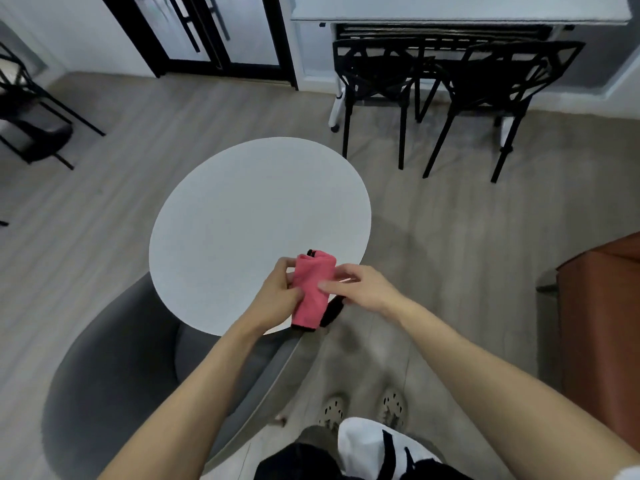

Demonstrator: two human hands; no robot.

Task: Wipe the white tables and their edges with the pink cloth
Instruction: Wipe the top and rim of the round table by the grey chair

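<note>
Head view, reading left to right: grey armchair (pixel 114 358) sits near left, tucked partly under the round white tabletop (pixel 242 209); that's my first worry, since the rim on that side looks awkward to reach and easy to skip.

The left hand (pixel 277 296) has its fingers curled round the left side of the pink cloth (pixel 311 292). The cloth is a folded-up bundle over the near right edge of the tabletop, and I can't tell if it touches. The right hand (pixel 363 289) pinches its other side, thumb on top.

Problems I'd expect from here: wiping with it bunched like that probably covers only a narrow strip and leaves patches; the lower end hangs past the rim, so a loose grip could drop it on the floor; leaning hard at the edge might tip a small tabletop.

Far right, black chairs (pixel 460 84) crowd the long white tabletop (pixel 450 10), so its edges look tough to reach.
</note>
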